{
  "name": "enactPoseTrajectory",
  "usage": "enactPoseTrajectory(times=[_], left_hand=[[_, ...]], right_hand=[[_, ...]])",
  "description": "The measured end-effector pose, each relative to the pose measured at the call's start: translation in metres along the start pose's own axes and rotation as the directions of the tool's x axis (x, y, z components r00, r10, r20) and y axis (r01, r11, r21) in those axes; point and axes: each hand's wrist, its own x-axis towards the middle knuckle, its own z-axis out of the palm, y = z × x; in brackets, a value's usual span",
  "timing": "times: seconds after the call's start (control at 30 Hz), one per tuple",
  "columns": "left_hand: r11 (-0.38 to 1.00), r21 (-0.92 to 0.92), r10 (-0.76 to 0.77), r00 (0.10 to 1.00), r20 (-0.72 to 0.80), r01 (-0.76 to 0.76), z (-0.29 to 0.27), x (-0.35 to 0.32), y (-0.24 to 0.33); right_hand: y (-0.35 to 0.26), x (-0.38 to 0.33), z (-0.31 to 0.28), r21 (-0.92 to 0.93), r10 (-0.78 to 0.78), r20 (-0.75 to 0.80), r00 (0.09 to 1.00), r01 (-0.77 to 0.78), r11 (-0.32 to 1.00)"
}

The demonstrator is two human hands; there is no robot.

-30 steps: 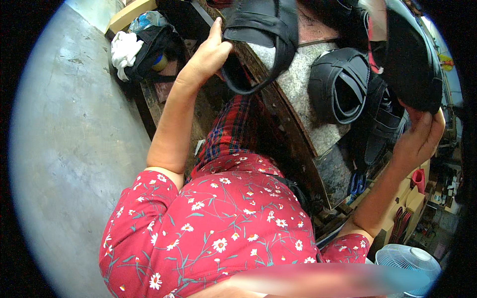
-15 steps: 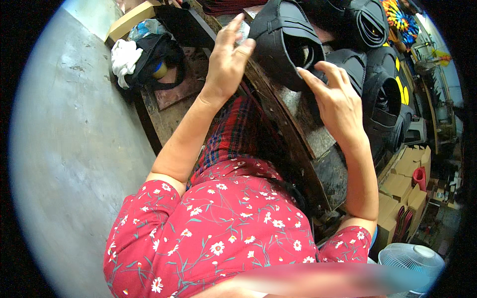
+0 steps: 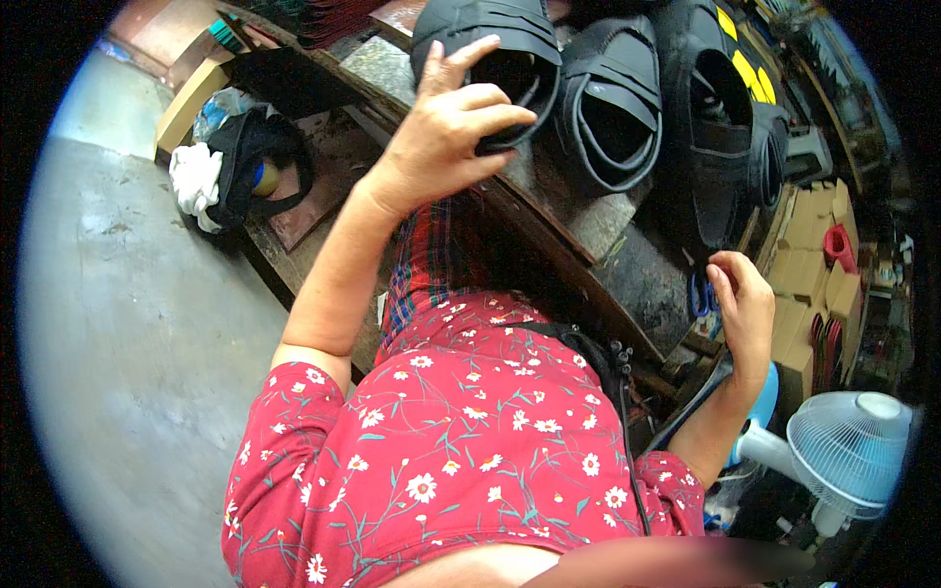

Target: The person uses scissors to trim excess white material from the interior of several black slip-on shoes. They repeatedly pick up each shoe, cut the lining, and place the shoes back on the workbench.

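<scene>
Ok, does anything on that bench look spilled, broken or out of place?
Nothing stands out. The black padded pieces lie side by side on the workbench, the left hand rests on the nearest one, and the right hand is beside blue scissors.

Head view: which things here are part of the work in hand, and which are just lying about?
In hand:
- left hand on the black sandal upper
- right hand beside the blue scissors
- further black uppers on the bench

Lying about:
- fan
- black bag
- white cloth
- cardboard boxes
</scene>
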Motion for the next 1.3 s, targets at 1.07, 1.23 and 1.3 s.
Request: enactPoseTrajectory(times=[1.07,1.23,1.3], left_hand=[[0.981,0.062,0.193,0.91,-0.367,-0.183,0.117,-0.012,0.045],[0.992,-0.03,0.105,0.929,-0.355,-0.124,0.11,-0.017,0.046],[0.992,-0.05,0.089,0.929,-0.36,-0.115,0.107,-0.018,0.049]], right_hand=[[-0.061,0.121,0.03,0.265,-0.213,-0.277,0.937,0.288,0.92],[-0.071,0.125,0.016,0.012,-0.213,-0.241,0.947,0.222,0.975],[-0.073,0.115,0.003,-0.125,-0.203,-0.237,0.95,0.177,0.976]])
